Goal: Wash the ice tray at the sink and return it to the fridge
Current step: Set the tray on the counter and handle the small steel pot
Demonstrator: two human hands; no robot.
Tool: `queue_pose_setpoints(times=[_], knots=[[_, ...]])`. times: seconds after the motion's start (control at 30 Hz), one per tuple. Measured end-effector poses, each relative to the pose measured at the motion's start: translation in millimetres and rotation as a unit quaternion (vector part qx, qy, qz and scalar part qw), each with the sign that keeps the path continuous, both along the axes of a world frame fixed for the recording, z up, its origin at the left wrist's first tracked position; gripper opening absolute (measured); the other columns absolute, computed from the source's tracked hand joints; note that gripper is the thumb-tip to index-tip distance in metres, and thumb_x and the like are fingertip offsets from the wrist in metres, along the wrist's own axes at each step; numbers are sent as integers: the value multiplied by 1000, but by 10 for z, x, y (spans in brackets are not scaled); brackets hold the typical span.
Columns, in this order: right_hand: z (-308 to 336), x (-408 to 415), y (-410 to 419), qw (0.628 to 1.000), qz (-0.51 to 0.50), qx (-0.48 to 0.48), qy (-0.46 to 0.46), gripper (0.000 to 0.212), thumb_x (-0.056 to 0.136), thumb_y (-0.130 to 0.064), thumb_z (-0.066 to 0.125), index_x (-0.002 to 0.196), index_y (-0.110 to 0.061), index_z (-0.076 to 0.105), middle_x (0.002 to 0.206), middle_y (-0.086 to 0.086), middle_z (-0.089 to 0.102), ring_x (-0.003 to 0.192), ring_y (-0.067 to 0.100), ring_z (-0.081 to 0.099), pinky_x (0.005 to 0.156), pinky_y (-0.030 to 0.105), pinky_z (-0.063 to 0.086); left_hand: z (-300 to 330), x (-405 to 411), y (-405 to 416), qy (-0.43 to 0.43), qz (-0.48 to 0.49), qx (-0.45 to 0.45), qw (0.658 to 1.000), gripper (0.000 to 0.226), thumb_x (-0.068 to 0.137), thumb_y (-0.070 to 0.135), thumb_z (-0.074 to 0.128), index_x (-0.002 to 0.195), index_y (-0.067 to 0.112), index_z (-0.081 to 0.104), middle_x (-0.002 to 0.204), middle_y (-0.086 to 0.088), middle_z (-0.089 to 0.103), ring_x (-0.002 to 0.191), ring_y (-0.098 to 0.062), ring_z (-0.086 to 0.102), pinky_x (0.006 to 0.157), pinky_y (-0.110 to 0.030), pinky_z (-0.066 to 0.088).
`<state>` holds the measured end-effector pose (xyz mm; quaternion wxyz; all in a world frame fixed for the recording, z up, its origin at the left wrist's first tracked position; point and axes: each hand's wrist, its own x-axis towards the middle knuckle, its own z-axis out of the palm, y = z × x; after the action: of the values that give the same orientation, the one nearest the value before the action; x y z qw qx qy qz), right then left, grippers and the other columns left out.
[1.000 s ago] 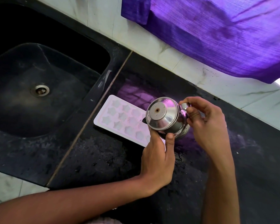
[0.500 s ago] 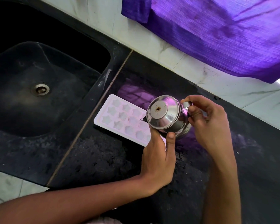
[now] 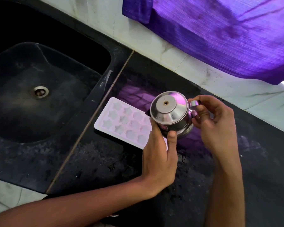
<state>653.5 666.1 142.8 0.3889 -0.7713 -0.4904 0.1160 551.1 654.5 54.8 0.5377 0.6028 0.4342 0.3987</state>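
Little has changed — left hand (image 3: pixel 159 154) still grips the shiny steel pot (image 3: pixel 170 113), right hand (image 3: pixel 215 126) pinching its handle; the white star-moulded ice tray (image 3: pixel 121 122) lies on the black counter (image 3: pixel 92 161) beside the sink (image 3: pixel 103 82)

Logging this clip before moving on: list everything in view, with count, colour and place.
ice tray: 1, white with star moulds, flat on the counter right of the sink
steel pot: 1, silver, lidded, held above the tray's right end
sink: 1, black, left
drain: 1, metal, in the sink floor
counter: 1, black, centre and right
curtain: 1, purple, top right
left hand: grips the pot's body
right hand: pinches the pot's handle
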Motion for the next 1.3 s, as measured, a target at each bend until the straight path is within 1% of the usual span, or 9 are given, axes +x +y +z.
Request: queue_pose_setpoints(times=[0.1,0.17,0.33,0.4,0.43,0.53,0.67,1.13,1.3], knots=[[4,-7,60,999,10,21,32,34,95,-9,51,83,-39,61,91,-10,68,86,14,66,69,25,58,28,2,122,-7,12,-2,1000,68,89,62,19,149,33,9,134,10,52,112,-10,55,89,-21,44],[-11,-11,103,999,10,25,44,32,95,-10,52,83,-38,62,89,-10,68,83,15,65,67,23,58,46,0,207,-5,23,-7,1000,62,93,57,22,149,33,9,136,10,51,115,-10,54,90,-23,44],[-104,-24,226,1000,-6,-3,14,21,93,-20,56,87,-38,64,85,-16,67,82,10,66,73,43,58,-3,4,355,0,31,-49,998,57,93,54,22,145,31,25,124,12,60,102,-6,58,78,-12,42],[-131,-41,278,1000,-6,-11,1,16,92,-21,56,91,-34,66,84,-17,67,82,10,65,73,45,57,-27,0,399,-1,32,-65,997,56,93,53,23,141,27,33,118,10,63,97,-5,59,72,-5,39],[-140,-54,298,1000,-7,-13,-5,15,92,-21,57,91,-33,66,83,-18,67,81,10,65,72,45,57,-38,-3,418,-4,35,-72,997,55,92,53,24,140,27,35,117,11,63,98,-5,59,72,-6,39],[-172,-73,351,1000,-9,-17,-14,15,91,-22,58,89,-35,66,81,-16,68,79,12,66,73,47,56,-63,-3,463,-12,46,-79,996,56,92,54,24,137,26,38,116,14,63,102,-7,59,81,-22,44],[-199,-90,399,999,-11,-27,-23,13,90,-23,60,90,-34,67,83,-16,69,81,10,66,74,46,56,-81,-4,490,-16,53,-83,995,56,89,53,23,133,24,41,112,13,64,101,-11,60,86,-34,47],[-131,-146,434,998,-8,-43,-47,12,91,-21,59,94,-31,67,84,-23,65,83,5,64,76,43,57,-53,-26,504,-11,42,-94,995,45,96,46,27,127,19,46,100,16,60,97,-13,60,84,-33,46],[-119,-149,423,998,-10,-44,-50,12,91,-22,59,94,-30,67,84,-22,65,80,4,64,75,41,57,-57,-31,496,-18,43,-85,995,47,95,50,25,126,20,46,91,21,58,83,-2,57,74,-26,41]])
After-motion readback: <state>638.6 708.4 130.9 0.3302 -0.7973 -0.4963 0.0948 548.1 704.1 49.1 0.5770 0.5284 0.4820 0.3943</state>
